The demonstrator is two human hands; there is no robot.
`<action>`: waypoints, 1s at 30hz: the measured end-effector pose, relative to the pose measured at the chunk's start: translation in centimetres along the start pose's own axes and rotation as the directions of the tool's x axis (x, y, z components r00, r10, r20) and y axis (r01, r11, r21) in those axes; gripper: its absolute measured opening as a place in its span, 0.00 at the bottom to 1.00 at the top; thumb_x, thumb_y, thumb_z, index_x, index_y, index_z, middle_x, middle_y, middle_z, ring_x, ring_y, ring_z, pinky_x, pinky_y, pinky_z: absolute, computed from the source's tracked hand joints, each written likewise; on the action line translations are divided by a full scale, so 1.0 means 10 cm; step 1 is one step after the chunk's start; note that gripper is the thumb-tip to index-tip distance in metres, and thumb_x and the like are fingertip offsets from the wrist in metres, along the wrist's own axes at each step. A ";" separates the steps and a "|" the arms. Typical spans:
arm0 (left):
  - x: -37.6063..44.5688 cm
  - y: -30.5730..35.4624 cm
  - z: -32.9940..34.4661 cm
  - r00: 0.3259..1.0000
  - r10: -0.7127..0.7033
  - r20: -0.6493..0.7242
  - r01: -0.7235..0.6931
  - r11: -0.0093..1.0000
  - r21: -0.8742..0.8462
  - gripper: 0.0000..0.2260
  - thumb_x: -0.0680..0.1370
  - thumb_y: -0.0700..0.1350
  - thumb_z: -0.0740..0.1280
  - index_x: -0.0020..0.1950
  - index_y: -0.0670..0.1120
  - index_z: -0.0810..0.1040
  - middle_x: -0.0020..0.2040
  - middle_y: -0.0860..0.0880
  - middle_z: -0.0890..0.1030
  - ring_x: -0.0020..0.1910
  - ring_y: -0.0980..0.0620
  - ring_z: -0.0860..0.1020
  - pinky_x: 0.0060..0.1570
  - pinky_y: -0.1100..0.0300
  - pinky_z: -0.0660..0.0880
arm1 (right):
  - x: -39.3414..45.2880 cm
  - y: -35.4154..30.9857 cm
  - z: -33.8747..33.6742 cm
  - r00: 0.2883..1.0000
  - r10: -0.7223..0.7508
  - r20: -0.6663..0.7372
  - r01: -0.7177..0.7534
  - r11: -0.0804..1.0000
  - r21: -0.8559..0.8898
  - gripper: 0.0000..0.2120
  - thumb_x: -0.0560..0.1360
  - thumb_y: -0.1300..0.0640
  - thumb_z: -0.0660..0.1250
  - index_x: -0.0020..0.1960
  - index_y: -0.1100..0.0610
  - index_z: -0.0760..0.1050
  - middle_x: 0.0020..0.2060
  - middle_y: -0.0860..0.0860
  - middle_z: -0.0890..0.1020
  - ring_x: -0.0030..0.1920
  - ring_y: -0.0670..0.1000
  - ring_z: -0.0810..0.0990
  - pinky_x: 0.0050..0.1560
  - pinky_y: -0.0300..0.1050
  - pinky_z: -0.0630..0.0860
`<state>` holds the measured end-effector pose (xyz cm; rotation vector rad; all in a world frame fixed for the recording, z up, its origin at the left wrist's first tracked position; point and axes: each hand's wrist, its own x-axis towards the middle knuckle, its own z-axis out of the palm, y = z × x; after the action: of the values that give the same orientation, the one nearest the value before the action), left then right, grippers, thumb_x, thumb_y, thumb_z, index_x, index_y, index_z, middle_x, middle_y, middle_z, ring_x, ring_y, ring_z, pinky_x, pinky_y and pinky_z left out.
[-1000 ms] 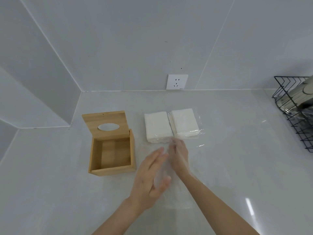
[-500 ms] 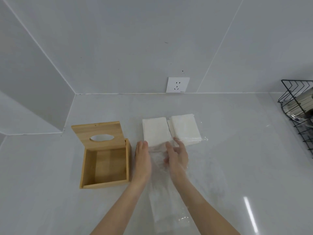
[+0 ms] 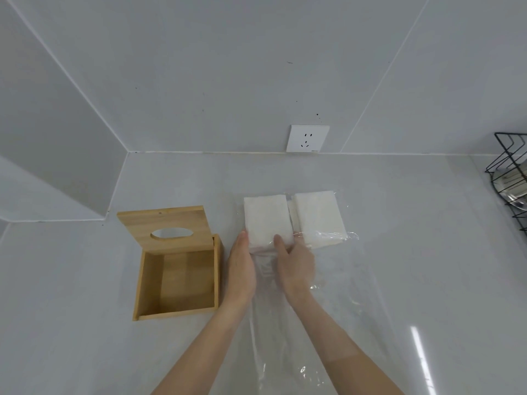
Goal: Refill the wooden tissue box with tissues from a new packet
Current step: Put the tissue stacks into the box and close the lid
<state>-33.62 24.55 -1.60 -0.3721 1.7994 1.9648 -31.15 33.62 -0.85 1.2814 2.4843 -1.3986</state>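
An empty wooden tissue box [image 3: 176, 283] stands on the white counter at left, its lid [image 3: 166, 226] with an oval slot swung open at the back. Two white tissue stacks lie side by side behind my hands: the left stack [image 3: 266, 218] and the right stack [image 3: 318, 216], which is still under clear film. My left hand [image 3: 241, 270] presses flat against the left stack's near left side. My right hand [image 3: 295, 265] grips its near right corner, thumb on top. The clear plastic packet [image 3: 299, 332] lies spread out beneath my forearms.
A white wall socket [image 3: 307, 138] sits on the back wall above the counter. A black wire rack [image 3: 510, 178] holding metal ware stands at the right edge. A wall corner juts in at the left, behind the box.
Both hands have moved forward from the plastic film to the left tissue stack and closed in on its near end. The view has shifted slightly.
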 end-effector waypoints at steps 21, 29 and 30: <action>0.06 -0.02 -0.02 0.997 -0.072 -0.041 0.073 0.997 0.033 0.34 0.66 0.67 0.54 0.67 0.52 0.71 0.67 0.54 0.74 0.67 0.55 0.70 0.71 0.50 0.62 | -0.05 -0.30 -0.01 0.980 0.177 0.089 -0.198 0.885 0.421 0.17 0.72 0.57 0.68 0.59 0.56 0.71 0.38 0.51 0.76 0.45 0.57 0.80 0.53 0.52 0.77; 0.08 -0.05 0.00 0.996 -0.073 -0.053 0.077 0.993 0.084 0.27 0.70 0.62 0.54 0.64 0.53 0.72 0.66 0.51 0.75 0.66 0.51 0.71 0.69 0.45 0.65 | 0.03 -0.22 -0.11 0.966 0.142 0.216 -0.252 0.704 0.664 0.12 0.71 0.63 0.70 0.35 0.51 0.71 0.22 0.42 0.72 0.27 0.44 0.71 0.29 0.34 0.69; 0.08 -0.06 0.00 0.996 -0.074 -0.057 0.078 0.994 0.077 0.26 0.70 0.61 0.55 0.64 0.52 0.72 0.66 0.50 0.75 0.66 0.50 0.72 0.69 0.44 0.65 | 0.02 -0.22 -0.12 0.967 0.132 0.216 -0.246 0.697 0.674 0.12 0.71 0.63 0.70 0.34 0.52 0.72 0.25 0.42 0.75 0.27 0.44 0.72 0.28 0.33 0.70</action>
<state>-34.07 24.67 -2.52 -0.4647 1.8620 1.8419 -32.34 34.01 1.33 1.3776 1.6728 -2.3851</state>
